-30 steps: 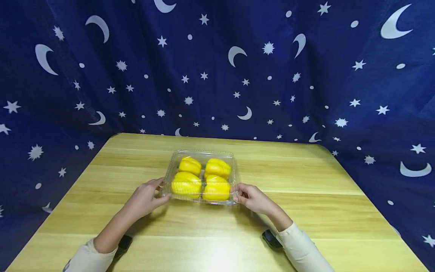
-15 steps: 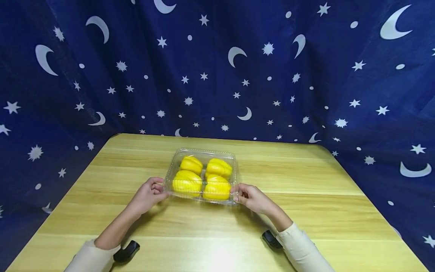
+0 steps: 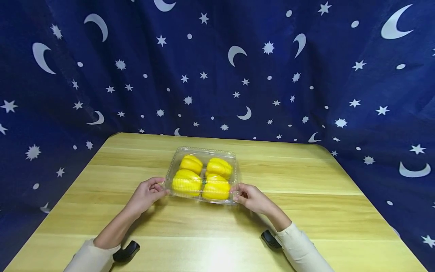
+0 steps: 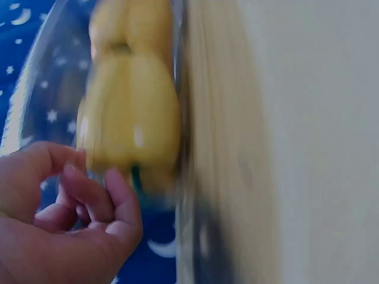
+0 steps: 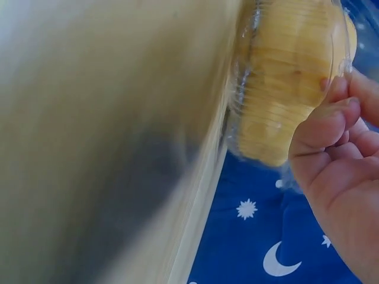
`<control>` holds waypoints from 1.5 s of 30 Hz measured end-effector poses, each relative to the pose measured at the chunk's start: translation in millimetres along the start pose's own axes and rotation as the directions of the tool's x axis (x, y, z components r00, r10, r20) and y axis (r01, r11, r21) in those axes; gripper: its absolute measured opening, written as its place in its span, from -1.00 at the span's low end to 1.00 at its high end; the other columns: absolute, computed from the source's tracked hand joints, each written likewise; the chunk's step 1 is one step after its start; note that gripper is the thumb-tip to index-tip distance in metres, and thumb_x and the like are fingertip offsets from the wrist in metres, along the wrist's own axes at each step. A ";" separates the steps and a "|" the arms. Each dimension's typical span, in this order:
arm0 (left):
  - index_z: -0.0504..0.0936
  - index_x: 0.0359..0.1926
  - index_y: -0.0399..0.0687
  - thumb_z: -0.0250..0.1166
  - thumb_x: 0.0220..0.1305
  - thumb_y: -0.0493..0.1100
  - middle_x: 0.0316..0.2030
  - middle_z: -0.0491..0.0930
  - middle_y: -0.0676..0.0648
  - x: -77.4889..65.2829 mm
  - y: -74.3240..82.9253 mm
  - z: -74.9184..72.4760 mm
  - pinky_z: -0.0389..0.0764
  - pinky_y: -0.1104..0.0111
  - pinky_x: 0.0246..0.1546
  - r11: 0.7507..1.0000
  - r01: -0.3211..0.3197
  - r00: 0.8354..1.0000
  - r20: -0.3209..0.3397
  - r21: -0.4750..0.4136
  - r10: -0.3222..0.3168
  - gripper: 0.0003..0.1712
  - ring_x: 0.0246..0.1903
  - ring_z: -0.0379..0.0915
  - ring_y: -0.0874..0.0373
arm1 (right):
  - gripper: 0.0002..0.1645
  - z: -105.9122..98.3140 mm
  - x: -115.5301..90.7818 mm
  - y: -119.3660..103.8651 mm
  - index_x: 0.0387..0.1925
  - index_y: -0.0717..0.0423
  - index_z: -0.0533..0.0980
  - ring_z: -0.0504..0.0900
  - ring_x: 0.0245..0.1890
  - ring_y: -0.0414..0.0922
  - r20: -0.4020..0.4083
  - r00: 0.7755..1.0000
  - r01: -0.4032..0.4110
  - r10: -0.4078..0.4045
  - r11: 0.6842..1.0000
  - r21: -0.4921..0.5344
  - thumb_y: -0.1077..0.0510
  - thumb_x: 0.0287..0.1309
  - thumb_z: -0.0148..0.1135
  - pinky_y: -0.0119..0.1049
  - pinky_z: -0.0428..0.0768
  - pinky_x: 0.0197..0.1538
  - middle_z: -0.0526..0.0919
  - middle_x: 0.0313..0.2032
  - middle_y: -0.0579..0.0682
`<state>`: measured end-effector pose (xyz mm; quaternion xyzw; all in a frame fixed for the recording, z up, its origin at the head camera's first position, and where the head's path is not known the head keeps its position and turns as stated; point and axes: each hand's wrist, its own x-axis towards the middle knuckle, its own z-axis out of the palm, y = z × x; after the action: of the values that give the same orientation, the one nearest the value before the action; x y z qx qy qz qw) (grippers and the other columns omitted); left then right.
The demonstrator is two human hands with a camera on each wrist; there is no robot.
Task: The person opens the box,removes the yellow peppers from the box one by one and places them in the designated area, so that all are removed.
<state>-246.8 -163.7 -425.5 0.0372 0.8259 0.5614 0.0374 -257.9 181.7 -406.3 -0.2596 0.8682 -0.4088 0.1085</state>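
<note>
A clear plastic clamshell box (image 3: 204, 152) with several yellow bell peppers (image 3: 186, 183) inside stands in the middle of the table in the head view, its lid lying over them. My left hand (image 3: 146, 194) pinches the near left corner of the box between thumb and fingers. At the near right corner, my right hand (image 3: 253, 198) pinches the plastic rim. The left wrist view shows a pepper (image 4: 130, 112) with a green stem beside the curled fingers. Through ridged plastic, a pepper (image 5: 290, 77) shows blurred next to the right thumb in the right wrist view.
The light wooden table (image 3: 306, 173) reaches to a dark blue curtain (image 3: 210, 75) with moons and stars, which surrounds its back and sides. Black wrist devices (image 3: 126, 252) sit under both cream sleeves (image 3: 304, 247), close over the tabletop.
My left hand has turned slightly and its fingers have curled in more at the corner. The left side of the box has shifted a little up in view. The right hand has hardly moved.
</note>
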 end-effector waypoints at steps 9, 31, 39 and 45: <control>0.58 -0.17 -0.29 0.19 0.23 -0.15 -0.53 0.41 -0.12 -0.9 -3.1 3.3 0.34 0.47 -0.57 0.997 -0.072 0.996 0.056 -0.011 0.072 -0.73 -0.57 0.24 0.26 | -0.73 -0.8 -0.5 -0.9 -0.10 0.38 0.46 0.34 -0.54 -0.31 0.006 1.000 -0.011 0.010 0.999 0.049 0.29 0.18 0.08 -0.49 0.36 -0.44 0.46 -0.50 0.01; 0.10 0.22 -0.35 0.24 0.19 -0.12 -0.62 0.41 -0.03 -7.7 -3.6 -19.8 0.50 0.35 -0.53 0.993 -0.117 0.957 0.266 0.000 0.112 -0.28 -0.62 0.41 0.14 | -0.76 -1.8 2.9 -0.3 -0.11 0.34 0.44 0.33 -0.51 -0.32 0.091 0.994 0.052 -0.060 0.994 0.093 0.29 0.20 0.06 -0.51 0.34 -0.43 0.43 -0.48 -0.02; -0.19 0.36 -0.22 0.19 0.24 -0.10 -0.47 0.45 -0.19 -4.4 -5.4 -23.5 0.57 0.27 -0.41 0.996 -0.046 0.941 0.332 -0.072 0.068 -0.11 -0.53 0.46 0.09 | -0.66 -6.7 5.5 6.0 -0.01 0.28 0.37 0.41 -0.56 -0.11 0.139 0.987 0.059 -0.076 0.991 0.120 0.20 0.22 0.08 -0.33 0.47 -0.45 0.48 -0.50 0.22; -0.19 0.37 -0.20 0.17 0.26 -0.11 -0.14 0.33 -0.34 -3.7 -3.1 -22.7 0.61 0.18 -0.37 0.992 -0.020 0.954 0.295 -0.125 0.056 -0.13 -0.34 0.49 -0.02 | -0.57 -10.5 6.0 9.5 0.09 0.19 0.35 0.43 -0.55 -0.19 0.134 0.988 0.057 -0.070 0.993 0.103 0.14 0.21 0.12 -0.29 0.50 -0.44 0.52 -0.48 0.22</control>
<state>-245.5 -186.2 -420.0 0.1352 0.7746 0.5986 0.1528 -270.6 190.4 -406.8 -0.3091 0.8287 -0.4355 0.1678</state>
